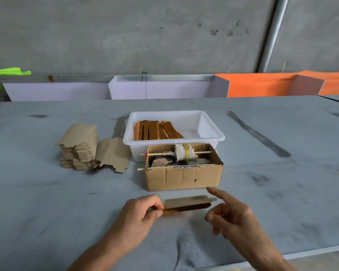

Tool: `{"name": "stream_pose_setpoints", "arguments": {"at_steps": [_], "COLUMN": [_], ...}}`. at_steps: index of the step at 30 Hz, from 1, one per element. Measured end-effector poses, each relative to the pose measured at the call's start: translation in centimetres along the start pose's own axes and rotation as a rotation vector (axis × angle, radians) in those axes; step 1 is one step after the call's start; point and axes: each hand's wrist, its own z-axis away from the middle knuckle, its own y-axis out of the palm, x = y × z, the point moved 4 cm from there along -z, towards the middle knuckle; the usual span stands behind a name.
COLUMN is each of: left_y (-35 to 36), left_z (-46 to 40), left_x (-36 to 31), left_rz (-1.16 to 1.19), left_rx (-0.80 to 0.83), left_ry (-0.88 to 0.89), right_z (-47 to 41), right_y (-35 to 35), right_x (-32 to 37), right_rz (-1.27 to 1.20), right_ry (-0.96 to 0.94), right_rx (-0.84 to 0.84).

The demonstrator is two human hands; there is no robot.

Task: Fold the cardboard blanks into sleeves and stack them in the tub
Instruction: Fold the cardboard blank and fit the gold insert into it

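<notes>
Near the table edge, the left hand (pixel 143 209) pinches one end of a half-folded sleeve (pixel 186 204) while the right hand (pixel 226 211) hovers loose-fingered, so the unsupported flap could spring open.

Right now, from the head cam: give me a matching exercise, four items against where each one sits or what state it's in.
Items:
1. white plastic tub
2. stack of flat brown cardboard blanks
3. open brown cardboard box
4. partly folded cardboard sleeve

Places/states:
A. pinched by the left hand
B. left of the tub, on the table
C. holds orange-brown folded sleeves
D. just in front of the tub, sticks across its top

Pairs: 1-C, 2-B, 3-D, 4-A
</notes>
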Motion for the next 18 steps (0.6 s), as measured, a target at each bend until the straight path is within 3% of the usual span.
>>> {"name": "stream_pose_setpoints", "arguments": {"at_steps": [6, 12, 18], "left_y": [-0.4, -1.4, -0.3], "left_z": [-0.4, -0.8, -1.5], "left_x": [-1.2, -1.0, -1.5], "left_rz": [0.006, 0.437, 0.806], "left_rx": [0.002, -0.358, -0.16], "left_ry": [0.019, -0.275, -0.597], "right_z": [-1.0, -1.6, -2.1], "right_y": [0.4, 0.4, 0.1], "right_x": [0.2, 0.3, 1.7], "right_rz": [0.094, -0.229, -0.272], "right_ry": [0.042, 0.251, 0.283], "right_rx": [-0.03, -0.173, -0.172]}}
